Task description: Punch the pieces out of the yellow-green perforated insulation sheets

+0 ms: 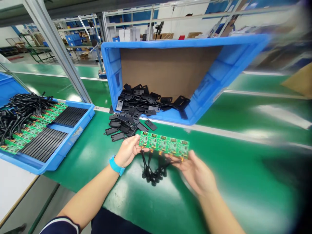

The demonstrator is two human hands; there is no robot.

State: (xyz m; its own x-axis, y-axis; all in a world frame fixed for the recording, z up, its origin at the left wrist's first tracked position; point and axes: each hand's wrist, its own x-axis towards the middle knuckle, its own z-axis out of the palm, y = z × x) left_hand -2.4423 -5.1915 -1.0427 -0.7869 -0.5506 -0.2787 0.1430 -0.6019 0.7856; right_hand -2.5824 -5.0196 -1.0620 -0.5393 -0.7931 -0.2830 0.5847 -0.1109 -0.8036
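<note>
A green circuit board panel [163, 144] with several small displays is held up over the green table. My left hand [128, 149] pinches its left end, thumb on top; a blue band circles that wrist. At the opposite end, my right hand [196, 170] grips the panel, its thumb at the edge and fingers underneath. Black cables [153, 174] hang from the panel's near edge, their ends bunched together below it. Just beyond the panel, black plastic housings [126, 125] lie heaped on the table and spill from a tipped blue crate.
The blue crate [207, 87], lined with cardboard, lies on its side facing me. At left, a blue tray [70, 138] holds more green panels, black cables and rows of black strips. A metal post [58, 48] rises between them.
</note>
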